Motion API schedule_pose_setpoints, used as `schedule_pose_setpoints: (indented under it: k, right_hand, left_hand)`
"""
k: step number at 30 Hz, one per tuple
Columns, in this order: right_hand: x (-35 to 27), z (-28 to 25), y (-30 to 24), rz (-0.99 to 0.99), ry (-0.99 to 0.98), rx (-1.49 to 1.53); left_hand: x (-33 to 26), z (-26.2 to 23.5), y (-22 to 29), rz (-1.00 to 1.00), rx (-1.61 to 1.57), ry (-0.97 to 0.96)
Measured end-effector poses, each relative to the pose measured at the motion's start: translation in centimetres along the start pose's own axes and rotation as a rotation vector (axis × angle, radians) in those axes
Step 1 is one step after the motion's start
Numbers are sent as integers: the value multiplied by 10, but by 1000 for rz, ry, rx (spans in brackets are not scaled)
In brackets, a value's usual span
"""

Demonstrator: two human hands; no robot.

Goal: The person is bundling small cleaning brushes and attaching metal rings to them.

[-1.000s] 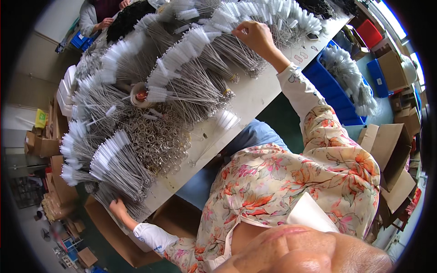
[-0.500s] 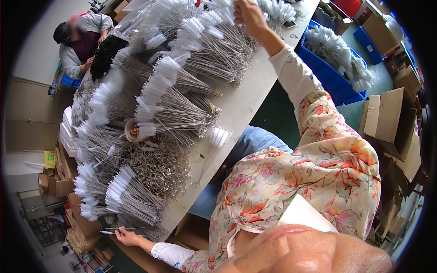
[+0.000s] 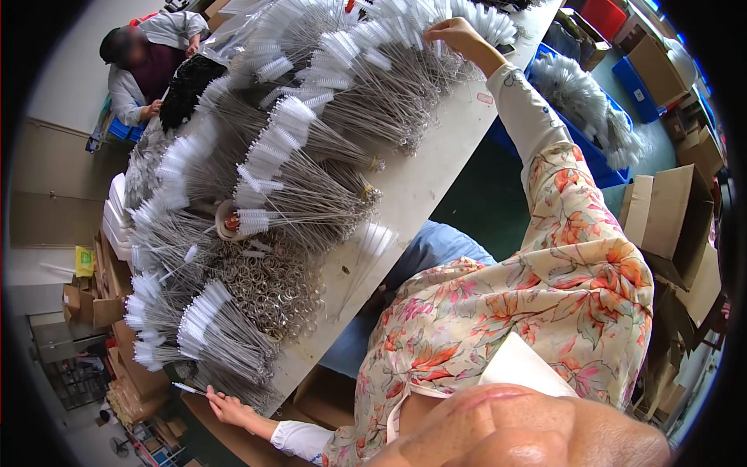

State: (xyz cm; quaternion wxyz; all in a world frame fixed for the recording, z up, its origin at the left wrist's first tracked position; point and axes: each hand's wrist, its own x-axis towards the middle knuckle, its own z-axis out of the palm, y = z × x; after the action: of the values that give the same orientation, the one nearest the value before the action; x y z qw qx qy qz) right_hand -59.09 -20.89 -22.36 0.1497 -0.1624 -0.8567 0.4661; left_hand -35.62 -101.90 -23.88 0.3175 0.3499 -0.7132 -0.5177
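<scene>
Brushes: long thin wire-handled brushes with white bristle heads [image 3: 272, 156] lie in fanned bundles across the whole pale table [image 3: 436, 179], bristle ends mostly toward the far side, twisted wire stems toward the near edge.
Far bundle: a heap of the same brushes [image 3: 459, 23] at the table's far right end, white heads uppermost, under the right hand.
Near bundle: a sheaf of brushes [image 3: 210, 319] at the table's near left end, its stems running to the edge by the left hand.
Right hand: the right hand [image 3: 455, 35] is stretched out at full arm's length, fingers curled down into the far bundle and touching its bristle heads; whether it actually grips any brush I cannot tell.
Left hand: the left hand [image 3: 226, 406] sits at the near left corner of the table, fingers partly curled, with a thin pale rod [image 3: 189, 387] at its fingertips; the grip itself is too small to make out.
Rings: a pile of loose metal rings [image 3: 272, 288] lies mid-table among the stems.
Tape roll: a roll of tape [image 3: 227, 220] rests just beyond the rings.
Blue bin: a blue bin [image 3: 591, 132] right of the table holds more brushes.
Boxes: cardboard boxes [image 3: 669, 218] stand beside it.
Other person: someone in a dark top [image 3: 148, 66] works at the far left end, hands partly hidden.
Hidden: the person's own flowered sleeve [image 3: 560, 257] covers the lower right.
</scene>
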Motion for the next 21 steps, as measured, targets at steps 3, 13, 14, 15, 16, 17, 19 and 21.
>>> schedule_pose_setpoints:
  k: [3,13,14,15,16,17,19,21]
  right_hand:
    - [6,-3,2,-58,172,345]
    - [-77,26,-147,-493,-605,1052]
    - [-100,51,-160,-459,-610,1102]
    - [-129,65,-167,-450,-587,950]
    - [-156,88,-183,-453,-712,1017]
    - [-182,111,-194,-415,-860,1126]
    - [-221,157,-199,-417,-965,1169]
    - [-262,186,-208,-400,-1002,1009]
  left_hand:
    - [-8,0,4,8,-39,1]
    - [-107,58,87,195,-339,-298]
    - [-127,74,97,219,-324,-383]
    - [-144,92,105,212,-412,-552]
    - [-163,110,110,326,-345,-644]
    - [-190,127,124,318,-355,-715]
    - [-208,167,123,466,-441,-871]
    - [-222,196,119,635,-370,-843]
